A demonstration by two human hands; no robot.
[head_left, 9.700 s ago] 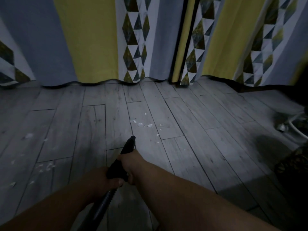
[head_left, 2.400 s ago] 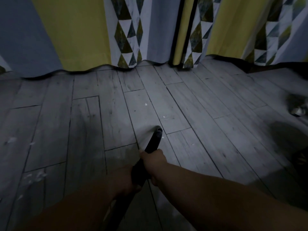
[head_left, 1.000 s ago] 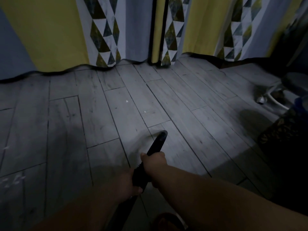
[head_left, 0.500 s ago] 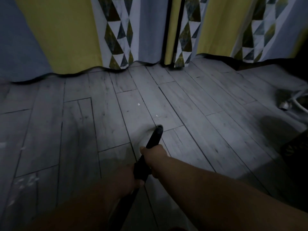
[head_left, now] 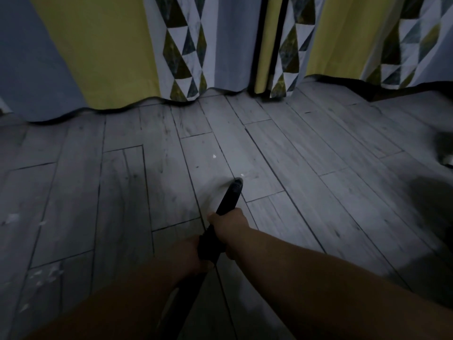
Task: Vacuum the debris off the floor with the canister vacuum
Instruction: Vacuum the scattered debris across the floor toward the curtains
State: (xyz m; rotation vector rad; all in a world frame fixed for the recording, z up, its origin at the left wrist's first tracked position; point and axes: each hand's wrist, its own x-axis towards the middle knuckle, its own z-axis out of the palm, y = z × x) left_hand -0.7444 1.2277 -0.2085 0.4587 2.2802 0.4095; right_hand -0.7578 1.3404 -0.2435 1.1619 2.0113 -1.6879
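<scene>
A black vacuum nozzle (head_left: 231, 196) points away from me at the grey plank floor (head_left: 306, 168), its tip low over the boards. My right hand (head_left: 229, 224) grips the nozzle tube from above. My left hand (head_left: 190, 253) holds the tube just behind it, where the ribbed hose (head_left: 181, 300) runs back toward me. A small white crumb (head_left: 242, 174) lies just beyond the tip, and another white crumb (head_left: 214, 156) lies farther out. More pale debris (head_left: 46, 274) is scattered on the boards at the lower left. The canister itself is out of view.
Yellow, grey and triangle-patterned curtains (head_left: 186, 52) hang to the floor along the far side. A dark blurred object (head_left: 446, 153) sits at the right edge. The room is dim, with deep shadow at the right.
The nozzle tip has moved forward toward the nearer white crumb. The camera has shifted slightly, so the object at the right edge is now mostly cut off.
</scene>
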